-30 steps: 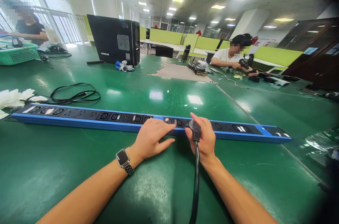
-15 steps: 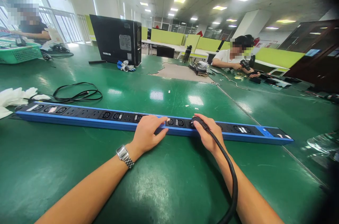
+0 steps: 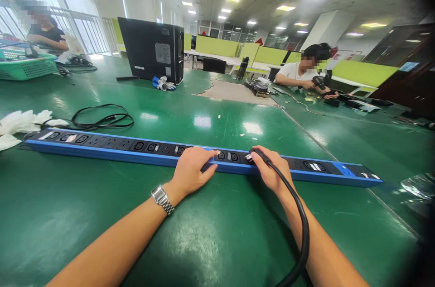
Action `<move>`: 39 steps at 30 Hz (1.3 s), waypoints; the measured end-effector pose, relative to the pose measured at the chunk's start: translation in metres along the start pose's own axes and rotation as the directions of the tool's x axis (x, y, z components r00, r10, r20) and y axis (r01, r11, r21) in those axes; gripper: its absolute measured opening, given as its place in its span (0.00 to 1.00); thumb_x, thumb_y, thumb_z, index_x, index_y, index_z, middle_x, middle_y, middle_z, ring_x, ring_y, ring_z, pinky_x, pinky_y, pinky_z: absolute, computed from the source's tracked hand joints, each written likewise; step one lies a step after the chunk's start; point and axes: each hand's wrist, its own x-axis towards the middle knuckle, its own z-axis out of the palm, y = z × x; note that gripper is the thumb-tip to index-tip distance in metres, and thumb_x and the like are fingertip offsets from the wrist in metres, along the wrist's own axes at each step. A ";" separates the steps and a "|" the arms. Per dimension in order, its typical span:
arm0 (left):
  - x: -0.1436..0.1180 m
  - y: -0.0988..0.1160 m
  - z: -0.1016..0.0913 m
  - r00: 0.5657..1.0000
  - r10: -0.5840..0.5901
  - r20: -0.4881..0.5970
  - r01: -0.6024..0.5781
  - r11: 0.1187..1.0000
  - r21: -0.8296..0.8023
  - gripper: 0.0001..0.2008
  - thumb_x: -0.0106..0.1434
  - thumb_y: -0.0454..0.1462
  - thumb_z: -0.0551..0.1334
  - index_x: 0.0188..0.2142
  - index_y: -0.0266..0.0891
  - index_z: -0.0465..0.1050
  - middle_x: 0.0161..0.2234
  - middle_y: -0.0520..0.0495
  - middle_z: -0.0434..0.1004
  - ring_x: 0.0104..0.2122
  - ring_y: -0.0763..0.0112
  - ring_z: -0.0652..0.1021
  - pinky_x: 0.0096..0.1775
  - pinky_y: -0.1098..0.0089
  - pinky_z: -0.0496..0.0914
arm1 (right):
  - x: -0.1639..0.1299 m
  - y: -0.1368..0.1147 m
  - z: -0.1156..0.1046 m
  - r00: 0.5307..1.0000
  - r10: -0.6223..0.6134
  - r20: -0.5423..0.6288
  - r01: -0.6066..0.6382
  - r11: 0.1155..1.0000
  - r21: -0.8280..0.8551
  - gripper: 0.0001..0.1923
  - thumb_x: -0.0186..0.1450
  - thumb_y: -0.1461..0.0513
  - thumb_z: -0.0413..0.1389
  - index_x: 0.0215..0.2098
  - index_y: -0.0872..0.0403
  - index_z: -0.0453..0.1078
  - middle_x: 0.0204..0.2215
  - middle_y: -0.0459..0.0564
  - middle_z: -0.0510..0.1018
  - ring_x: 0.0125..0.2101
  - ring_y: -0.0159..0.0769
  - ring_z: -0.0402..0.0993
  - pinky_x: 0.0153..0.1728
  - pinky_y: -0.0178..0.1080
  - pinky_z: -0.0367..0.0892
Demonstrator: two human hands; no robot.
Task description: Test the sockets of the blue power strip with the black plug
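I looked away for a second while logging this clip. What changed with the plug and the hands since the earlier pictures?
The right hand tipped the black plug from upright down onto the power strip, and its cable swung from straight toward the camera to arching over the right wrist. The left hand stayed flat on the strip, which did not visibly move on the table.

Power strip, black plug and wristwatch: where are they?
power strip (image 3: pixel 112 151), head view, blue side rail left of the hands.
black plug (image 3: pixel 255 154), head view, plug body at the right hand's fingertips.
wristwatch (image 3: pixel 159 195), head view, watch face.
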 end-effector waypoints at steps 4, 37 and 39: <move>0.000 0.000 0.000 1.000 -0.016 0.010 0.016 1.000 0.009 0.13 0.63 0.38 0.61 0.48 0.40 0.73 0.39 0.45 0.80 0.41 0.62 0.78 0.46 0.59 0.69 | -0.001 -0.006 0.000 0.996 -0.082 0.034 0.085 0.992 -0.092 0.22 0.65 0.48 0.49 0.46 0.49 0.75 0.36 0.52 0.81 0.41 0.45 0.75 0.44 0.45 0.67; 0.000 0.002 -0.002 0.998 0.005 0.070 -0.006 1.000 0.008 0.12 0.62 0.37 0.62 0.46 0.41 0.73 0.44 0.45 0.80 0.45 0.60 0.77 0.49 0.57 0.69 | -0.019 0.000 0.023 0.971 -0.224 -0.079 0.207 0.961 -0.183 0.22 0.66 0.51 0.52 0.54 0.52 0.68 0.44 0.55 0.79 0.45 0.47 0.72 0.49 0.52 0.65; 0.000 0.003 -0.003 0.997 0.005 0.071 -0.005 1.000 0.007 0.12 0.62 0.37 0.62 0.46 0.40 0.73 0.44 0.45 0.80 0.45 0.60 0.77 0.48 0.56 0.69 | -0.019 -0.001 0.023 0.974 -0.201 -0.104 0.181 0.968 -0.172 0.24 0.64 0.49 0.54 0.53 0.53 0.68 0.46 0.56 0.78 0.46 0.49 0.71 0.50 0.53 0.65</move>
